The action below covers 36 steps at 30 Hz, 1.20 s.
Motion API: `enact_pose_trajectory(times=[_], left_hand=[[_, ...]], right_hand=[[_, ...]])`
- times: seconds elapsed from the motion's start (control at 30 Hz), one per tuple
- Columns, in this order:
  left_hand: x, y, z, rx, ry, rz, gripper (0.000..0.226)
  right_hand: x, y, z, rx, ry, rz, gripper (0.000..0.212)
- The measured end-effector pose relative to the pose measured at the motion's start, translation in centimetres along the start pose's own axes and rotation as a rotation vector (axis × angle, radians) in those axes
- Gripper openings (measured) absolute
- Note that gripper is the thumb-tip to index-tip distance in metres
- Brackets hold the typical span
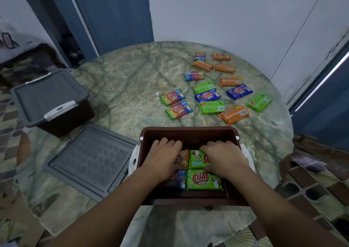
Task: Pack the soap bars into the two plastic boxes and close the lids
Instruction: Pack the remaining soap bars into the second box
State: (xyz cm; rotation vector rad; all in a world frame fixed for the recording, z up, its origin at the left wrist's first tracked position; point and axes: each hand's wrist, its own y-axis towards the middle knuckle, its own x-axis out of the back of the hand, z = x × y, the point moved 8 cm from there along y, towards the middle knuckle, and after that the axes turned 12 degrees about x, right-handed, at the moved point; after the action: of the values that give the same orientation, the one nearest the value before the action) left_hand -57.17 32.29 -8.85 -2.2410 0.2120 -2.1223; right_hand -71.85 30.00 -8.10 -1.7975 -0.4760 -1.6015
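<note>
From the head camera, a round green marbled tabletop (122, 88) fills the scene. At its near edge stands an open brown rectangular plastic box (188, 133) with white side latches. Four wrapped soap bars show inside it: an orange one (184, 157) at far left, a green one (197, 158) at far right, a blue one (178, 179) at near left and a second green one (204, 179) at near right.

Both hands are down inside this box. The left hand (163, 157) lies over the orange and blue bars, fingers bent downward toward the far wall; whether they clamp anything cannot be told. The right hand (223, 157) lies over the right side of the green bars, fingers close together and bent, thumb touching the near green bar; a firm grip cannot be confirmed.

Loose bars lie scattered on the far right of the table (217, 88), fifteen in all: six orange, three green, two blue and four rainbow-striped.

Left of the open box, a grey rectangular lid (90, 161) with a textured panel lies flat on the table. Farther left, at the table's edge, sits a second brown plastic box (66, 118), covered by its grey lid (49, 93) with a white latch.

Behind the table are a white wall (226, 10) and a blue door (113, 16).
</note>
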Motion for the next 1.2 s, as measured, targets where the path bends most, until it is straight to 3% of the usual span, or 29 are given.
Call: enact_pose_trajectory(times=[0.17,0.3,0.43,0.6,0.73,0.83,0.9,1.2], left_hand=[[2.4,-0.2,-0.3,-0.010,-0.158,-0.038,0.040],[4.9,-1.9,2.2,0.213,-0.470,-0.153,0.024],[3.2,-2.9,2.9,0.322,-0.334,-0.069,0.028],[1.8,-2.0,2.8,0.391,-0.064,0.030,0.055],[1.6,-2.3,1.5,0.354,0.206,0.020,0.048],[1.2,-1.8,0.8,0.169,0.192,-0.046,0.046],[0.3,-1.7,0.5,0.041,0.163,0.018,0.049],[-0.7,-1.6,0.9,0.118,0.156,0.002,0.051]], right_hand=[[0.1,-0.1,0.0,-0.003,0.005,-0.006,0.068],[-0.1,0.0,-0.1,-0.003,0.010,-0.007,0.069],[-0.1,0.0,-0.2,-0.002,0.009,-0.008,0.074],[-0.3,0.1,-0.3,0.005,-0.010,0.005,0.075],[-0.5,0.2,-0.4,0.005,-0.006,0.010,0.073],[-0.6,0.2,-0.4,0.009,-0.014,0.007,0.073],[-0.6,0.3,-0.3,0.013,-0.017,0.006,0.073],[0.2,-0.1,0.2,0.017,0.128,-0.049,0.073]])
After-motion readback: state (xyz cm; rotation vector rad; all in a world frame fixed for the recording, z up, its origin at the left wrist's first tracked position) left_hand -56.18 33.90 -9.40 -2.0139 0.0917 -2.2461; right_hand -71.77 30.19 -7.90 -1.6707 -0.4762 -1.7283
